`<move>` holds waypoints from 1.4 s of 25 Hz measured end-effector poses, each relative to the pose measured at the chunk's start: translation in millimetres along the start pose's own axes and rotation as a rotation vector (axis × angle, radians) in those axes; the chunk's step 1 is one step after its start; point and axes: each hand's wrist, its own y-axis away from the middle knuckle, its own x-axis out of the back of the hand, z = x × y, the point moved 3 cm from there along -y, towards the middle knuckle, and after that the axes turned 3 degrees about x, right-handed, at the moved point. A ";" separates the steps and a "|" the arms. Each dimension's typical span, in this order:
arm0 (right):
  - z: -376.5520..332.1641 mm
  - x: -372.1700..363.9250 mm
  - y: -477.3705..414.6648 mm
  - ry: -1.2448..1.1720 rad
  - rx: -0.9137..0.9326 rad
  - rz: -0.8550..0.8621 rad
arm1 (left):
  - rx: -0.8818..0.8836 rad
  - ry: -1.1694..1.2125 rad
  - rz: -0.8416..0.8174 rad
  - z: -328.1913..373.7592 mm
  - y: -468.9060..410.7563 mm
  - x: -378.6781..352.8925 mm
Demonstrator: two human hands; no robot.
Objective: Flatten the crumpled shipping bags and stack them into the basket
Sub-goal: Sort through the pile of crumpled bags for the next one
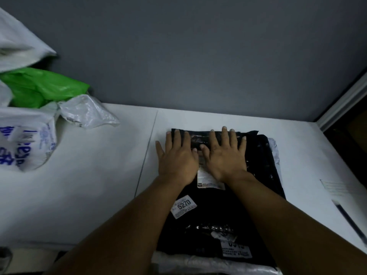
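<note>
Grip: nothing grabbed here, we've got both palms flat, fingers spread, pressing down on the black shipping bag [214, 211]
Left hand [177, 155]: sits on the top-left part of that bag, fingertips right at its far edge, thumb side almost touching the other hand
Right hand [225, 153]: just beside the left one, also flat, fingers reaching the bag's far edge in the middle of the frame
Black shipping bag: lying flat, centre to lower centre of the frame, on top of a silvery-white bag [275, 153] whose edges peek out along the right side and the bottom
Labels: white sticker reading 5270 [183, 206] between our forearms, a paper label [208, 178] partly under our wrists, another white label [236, 250] near the bottom edge, digits too cut off to read
Table [89, 185]: white top, with a seam running just left of the black bag
Crumpled pile: left edge of the frame, well apart from our hands, a white bag with blue print [25, 141], a green bag [41, 86] behind it, a clear-ish white crumpled bag [87, 112] sticking out to the right
Basket: can't pick one out for sure in this shot
Backdrop: grey wall [198, 46] across the top
</note>
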 end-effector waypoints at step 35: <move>-489.0 29.6 4.5 -1.112 0.078 -0.284 | 0.745 0.968 0.401 -369.8 78.3 175.5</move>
